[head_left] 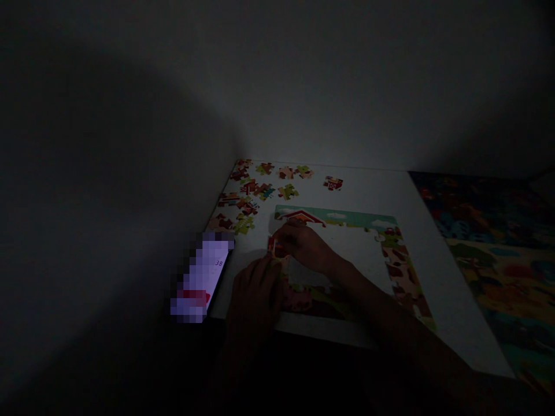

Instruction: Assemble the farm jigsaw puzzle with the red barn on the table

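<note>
Right hand (306,245): pinching red jigsaw piece (276,247); long axis cannot be told.
Left hand (255,287): curled beside the piece; grasp cannot be told.
Piece position: inner left edge of puzzle border (338,218).
Loose pieces (264,188): over a dozen, beyond.
Phone (202,277): one, left.

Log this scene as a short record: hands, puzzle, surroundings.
right hand: fingers on a red jigsaw piece at the puzzle's near-left area
left hand: beside that piece, grip unclear in the dim light
puzzle: partly built border lying on a white tabletop
loose: scattered loose jigsaw pieces beyond the border
nearby: phone with pixelated screen, left; colourful mat, right
</note>
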### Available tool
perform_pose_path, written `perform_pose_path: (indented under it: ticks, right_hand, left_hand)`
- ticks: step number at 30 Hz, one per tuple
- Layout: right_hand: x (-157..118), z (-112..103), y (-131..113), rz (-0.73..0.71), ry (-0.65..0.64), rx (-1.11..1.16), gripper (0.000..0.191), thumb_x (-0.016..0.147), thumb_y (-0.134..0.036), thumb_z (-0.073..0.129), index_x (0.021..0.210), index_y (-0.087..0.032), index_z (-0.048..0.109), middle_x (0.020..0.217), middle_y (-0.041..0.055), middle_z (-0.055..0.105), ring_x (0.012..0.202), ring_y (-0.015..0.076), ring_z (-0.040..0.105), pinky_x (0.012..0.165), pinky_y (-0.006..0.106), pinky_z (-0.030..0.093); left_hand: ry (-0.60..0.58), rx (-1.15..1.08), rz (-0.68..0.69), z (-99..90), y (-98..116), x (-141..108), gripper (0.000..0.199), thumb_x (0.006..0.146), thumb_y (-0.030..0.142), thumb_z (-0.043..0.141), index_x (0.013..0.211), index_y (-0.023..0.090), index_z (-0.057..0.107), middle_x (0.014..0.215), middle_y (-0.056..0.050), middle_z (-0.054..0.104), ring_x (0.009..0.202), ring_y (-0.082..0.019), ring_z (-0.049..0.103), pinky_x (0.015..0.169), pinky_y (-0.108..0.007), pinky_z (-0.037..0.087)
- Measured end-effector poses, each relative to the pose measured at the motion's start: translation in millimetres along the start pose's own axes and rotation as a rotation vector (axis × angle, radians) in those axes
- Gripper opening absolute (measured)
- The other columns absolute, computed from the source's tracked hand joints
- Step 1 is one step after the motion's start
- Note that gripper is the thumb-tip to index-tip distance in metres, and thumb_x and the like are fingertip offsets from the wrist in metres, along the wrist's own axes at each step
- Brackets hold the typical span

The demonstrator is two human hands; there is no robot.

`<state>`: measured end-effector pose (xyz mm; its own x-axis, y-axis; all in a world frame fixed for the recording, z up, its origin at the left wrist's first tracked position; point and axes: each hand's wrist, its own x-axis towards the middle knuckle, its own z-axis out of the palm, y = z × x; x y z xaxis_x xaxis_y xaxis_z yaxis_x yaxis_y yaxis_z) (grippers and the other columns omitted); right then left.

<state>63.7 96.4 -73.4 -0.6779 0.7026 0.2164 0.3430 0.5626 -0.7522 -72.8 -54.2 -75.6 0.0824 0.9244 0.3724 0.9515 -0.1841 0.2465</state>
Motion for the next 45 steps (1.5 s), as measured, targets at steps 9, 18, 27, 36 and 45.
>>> perform_pose_path:
  ticks: [9, 18, 27, 36, 45]
  right_hand:
    - [3.3, -4.3, 4.2, -0.111, -0.043, -0.081, 0.017, 0.086, -0.007, 0.060, 0.094, -0.017, 0.072, 0.096, 0.0080, 0.068, 0.103, 0.0209, 0.057, 0.092, 0.036, 0.043]
    - [13.6, -2.3, 17.4, -0.065, -0.080, 0.017, 0.016, 0.081, -0.008, 0.064, 0.092, -0.015, 0.073, 0.092, 0.0069, 0.072, 0.084, 0.0164, 0.064, 0.078, 0.027, 0.049]
    - [38.1, -22.2, 31.4, 0.076, -0.075, 0.048, 0.012, 0.074, -0.018, 0.070, 0.085, -0.015, 0.074, 0.083, 0.0038, 0.074, 0.074, 0.0167, 0.067, 0.072, 0.027, 0.053]
    - [40.3, -108.6, 89.7, 0.351, 0.368, -0.235, 0.025, 0.084, -0.023, 0.057, 0.101, -0.018, 0.073, 0.105, 0.0111, 0.074, 0.101, 0.0247, 0.066, 0.092, 0.037, 0.049]
    - [47.5, -123.0, 128.7, 0.539, 0.309, -0.460, 0.037, 0.085, -0.045, 0.061, 0.109, -0.019, 0.071, 0.104, 0.0102, 0.073, 0.104, 0.0245, 0.065, 0.087, 0.030, 0.047]
  left_hand:
    - [0.006, 0.019, -0.004, 0.6, 1.7, 1.4, 0.032, 0.095, 0.021, 0.045, 0.122, 0.018, 0.062, 0.131, -0.011, 0.062, 0.118, -0.027, 0.054, 0.098, -0.045, 0.045]
    - [-0.010, -0.008, -0.028, 10.2, -7.2, 1.5, 0.043, 0.093, 0.019, 0.043, 0.134, 0.019, 0.055, 0.132, -0.009, 0.062, 0.117, -0.026, 0.054, 0.097, -0.044, 0.043]
    - [-0.003, 0.067, -0.095, 8.6, 0.4, 23.5, 0.030, 0.091, 0.016, 0.045, 0.110, 0.017, 0.069, 0.103, -0.009, 0.068, 0.099, -0.025, 0.059, 0.086, -0.039, 0.045]
    - [0.023, 0.013, -0.080, 15.4, -1.9, 19.8, 0.035, 0.091, 0.017, 0.047, 0.120, 0.019, 0.067, 0.110, -0.009, 0.068, 0.100, -0.024, 0.059, 0.088, -0.038, 0.045]
    - [0.062, -0.056, -0.083, 22.3, -5.1, 19.1, 0.037, 0.089, 0.016, 0.046, 0.120, 0.019, 0.066, 0.113, -0.009, 0.068, 0.103, -0.024, 0.061, 0.091, -0.039, 0.048]
